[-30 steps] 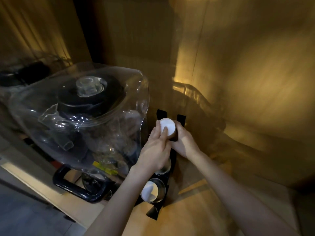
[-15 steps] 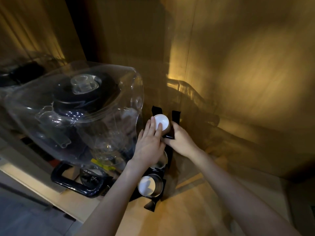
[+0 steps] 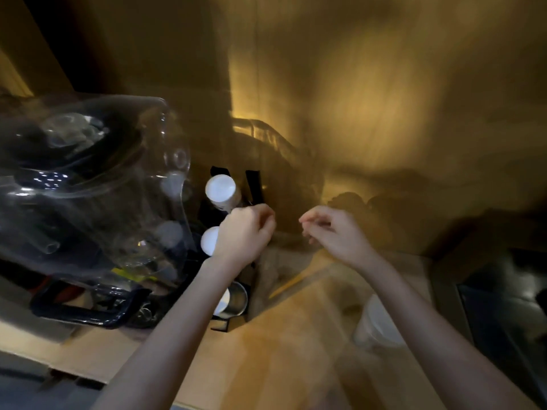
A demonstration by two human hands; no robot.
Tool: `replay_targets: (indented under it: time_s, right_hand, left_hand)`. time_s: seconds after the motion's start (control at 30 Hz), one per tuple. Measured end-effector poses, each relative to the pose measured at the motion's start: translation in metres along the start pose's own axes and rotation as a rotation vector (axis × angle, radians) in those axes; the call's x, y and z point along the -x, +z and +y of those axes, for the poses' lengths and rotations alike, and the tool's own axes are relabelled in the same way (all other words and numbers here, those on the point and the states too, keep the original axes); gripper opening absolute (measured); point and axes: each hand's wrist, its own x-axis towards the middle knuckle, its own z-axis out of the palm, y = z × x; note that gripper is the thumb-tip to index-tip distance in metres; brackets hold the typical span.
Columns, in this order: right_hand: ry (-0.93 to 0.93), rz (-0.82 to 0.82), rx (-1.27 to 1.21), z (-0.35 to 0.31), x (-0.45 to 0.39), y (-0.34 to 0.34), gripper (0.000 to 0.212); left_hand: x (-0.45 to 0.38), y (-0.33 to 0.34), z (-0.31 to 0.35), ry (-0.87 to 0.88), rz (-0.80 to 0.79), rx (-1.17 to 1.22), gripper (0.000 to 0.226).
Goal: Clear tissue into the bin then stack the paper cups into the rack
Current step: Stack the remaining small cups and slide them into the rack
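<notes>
Paper cup in rack, just above left hand fingers.

Motion blur smears the white cup at lower right — the left hand hides part of the black rack.

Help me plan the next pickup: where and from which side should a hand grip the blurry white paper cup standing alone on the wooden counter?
Probably grip the white paper cup around its side wall, coming from above with the right hand, the nearer hand. The cup stands free on the wooden counter with open space around it; blur hides its rim.
</notes>
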Motion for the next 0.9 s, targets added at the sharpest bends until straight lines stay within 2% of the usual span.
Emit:
replay_targets:
  time_s: [0.1, 0.17, 0.27, 0.37, 0.5, 0.57, 0.73, 0.8, 0.9]
  right_hand:
    - [0.056, 0.029, -0.04, 0.02, 0.038, -0.003, 0.013]
    - [0.154, 0.029, -0.187, 0.04, 0.068, 0.006, 0.012]
    - [0.43, 0.072, -0.577, 0.075, 0.111, 0.026, 0.018]
    - [0.723, 0.203, -0.995, 0.112, 0.141, 0.038, 0.017]
    - [0.958, 0.365, -1.373, 0.147, 0.176, 0.047, 0.019]
    - [1.013, 0.463, -1.516, 0.16, 0.187, 0.048, 0.031]
    - [1.073, 0.646, -1.879, 0.179, 0.178, 0.037, 0.058]
    - [1.064, 0.687, -1.93, 0.181, 0.164, 0.032, 0.057]
    - [1.063, 0.712, -1.883, 0.181, 0.144, 0.024, 0.049]
  left_hand:
    - [0.012, 0.027, 0.022, 0.067, -0.101, -0.004, 0.024]
    - [0.022, 0.048, 0.036, 0.109, -0.181, -0.013, 0.022]
    - [0.041, 0.079, 0.057, 0.158, -0.301, 0.007, 0.023]
    - [0.06, 0.111, 0.072, 0.154, -0.412, 0.016, 0.026]
    - [0.079, 0.149, 0.083, 0.166, -0.562, 0.014, 0.041]
    - [0.085, 0.163, 0.086, 0.167, -0.61, 0.024, 0.058]
    - [0.087, 0.188, 0.094, 0.191, -0.617, 0.012, 0.102]
    - [0.083, 0.196, 0.097, 0.2, -0.617, -0.023, 0.109]
    - [0.078, 0.204, 0.102, 0.161, -0.621, -0.033, 0.107]
